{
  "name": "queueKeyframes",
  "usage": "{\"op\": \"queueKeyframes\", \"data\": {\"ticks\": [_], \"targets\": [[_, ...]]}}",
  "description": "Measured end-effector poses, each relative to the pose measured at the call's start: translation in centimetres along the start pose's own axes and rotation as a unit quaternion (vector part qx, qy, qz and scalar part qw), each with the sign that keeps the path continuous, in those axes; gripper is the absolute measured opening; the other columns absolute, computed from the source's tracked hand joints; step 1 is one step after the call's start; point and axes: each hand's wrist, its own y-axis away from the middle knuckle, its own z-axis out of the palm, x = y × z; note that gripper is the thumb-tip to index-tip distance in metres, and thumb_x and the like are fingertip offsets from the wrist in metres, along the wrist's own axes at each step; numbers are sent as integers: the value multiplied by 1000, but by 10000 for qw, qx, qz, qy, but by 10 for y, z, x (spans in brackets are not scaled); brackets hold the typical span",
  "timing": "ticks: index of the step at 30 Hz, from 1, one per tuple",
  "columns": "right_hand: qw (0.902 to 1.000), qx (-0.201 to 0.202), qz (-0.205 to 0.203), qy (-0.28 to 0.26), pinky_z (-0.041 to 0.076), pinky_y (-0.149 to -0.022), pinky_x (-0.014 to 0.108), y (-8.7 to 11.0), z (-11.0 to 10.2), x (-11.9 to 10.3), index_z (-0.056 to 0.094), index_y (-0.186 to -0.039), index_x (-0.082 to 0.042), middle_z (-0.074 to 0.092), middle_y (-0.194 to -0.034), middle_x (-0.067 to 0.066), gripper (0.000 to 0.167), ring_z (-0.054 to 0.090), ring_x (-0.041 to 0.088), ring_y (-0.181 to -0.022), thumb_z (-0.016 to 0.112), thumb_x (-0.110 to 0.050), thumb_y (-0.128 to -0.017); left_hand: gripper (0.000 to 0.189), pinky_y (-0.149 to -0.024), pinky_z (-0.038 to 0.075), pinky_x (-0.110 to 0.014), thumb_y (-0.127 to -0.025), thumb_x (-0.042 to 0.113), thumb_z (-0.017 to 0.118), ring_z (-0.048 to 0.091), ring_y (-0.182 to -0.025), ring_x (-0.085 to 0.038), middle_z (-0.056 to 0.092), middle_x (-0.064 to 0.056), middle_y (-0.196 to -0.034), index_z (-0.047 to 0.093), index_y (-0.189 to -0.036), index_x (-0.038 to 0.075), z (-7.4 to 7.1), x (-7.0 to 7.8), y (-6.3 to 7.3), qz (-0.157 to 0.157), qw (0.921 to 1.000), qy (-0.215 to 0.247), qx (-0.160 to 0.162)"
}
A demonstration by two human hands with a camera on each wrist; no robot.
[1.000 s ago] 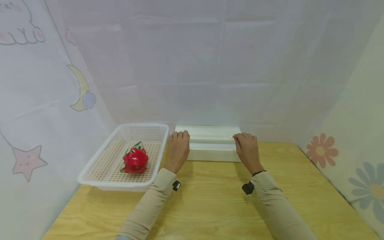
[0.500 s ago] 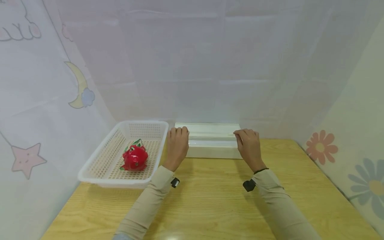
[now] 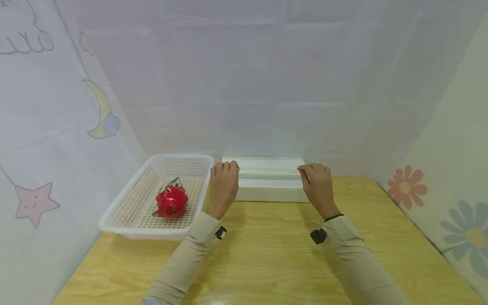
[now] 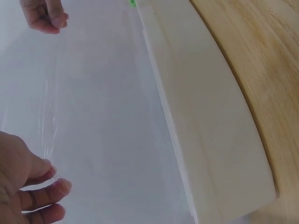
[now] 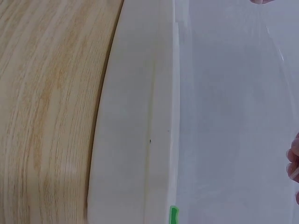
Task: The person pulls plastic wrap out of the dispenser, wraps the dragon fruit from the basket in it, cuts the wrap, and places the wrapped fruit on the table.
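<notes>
Clear cling film [image 4: 103, 107] stretches between my two hands above a long white cling film dispenser box [image 3: 272, 193]. My left hand [image 3: 224, 182] pinches the film's left corner between thumb and fingertips; the left wrist view shows thin creases running from that pinch. At the opposite corner my right hand [image 3: 318, 184] holds the film, thumb and fingers together. Only the fingertips of the right hand [image 5: 293, 163] show at the edge of the right wrist view. A small green tab [image 5: 174, 214] sits at the box's edge.
Left of the box stands a white plastic basket [image 3: 110, 218] with a red dragon fruit [image 3: 172, 201] in it. The wooden table [image 3: 267, 258] lies beneath. A pale cloth wall [image 3: 244, 84] rises close behind the box.
My hands have spread slightly apart, the left going left and the right going right, both still holding the film. The head view has tilted a little. Basket and fruit stay put.
</notes>
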Motion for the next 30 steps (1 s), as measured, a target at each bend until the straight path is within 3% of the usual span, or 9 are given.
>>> {"op": "queueKeyframes", "data": {"ticks": [15, 30], "targets": [[9998, 130, -147, 42, 38, -71, 50, -6, -6, -5, 71, -97, 3, 68, -90, 20, 12, 58, 40, -79, 73, 5, -86, 15, -75, 45, -37, -101, 18, 60, 53, -80, -27, 62, -9, -82, 61, -93, 5, -9, -1, -2, 85, 9996, -112, 246], [9987, 388, -286, -187, 38, -70, 49, -8, -14, -7, 72, -96, 4, 68, -88, 20, 13, 58, 39, -79, 72, 11, -84, 14, -76, 44, -37, -101, 17, 59, 54, -83, -28, 62, -9, -83, 61, -95, 5, -17, -1, -2, 83, 9994, 119, 309]]}}
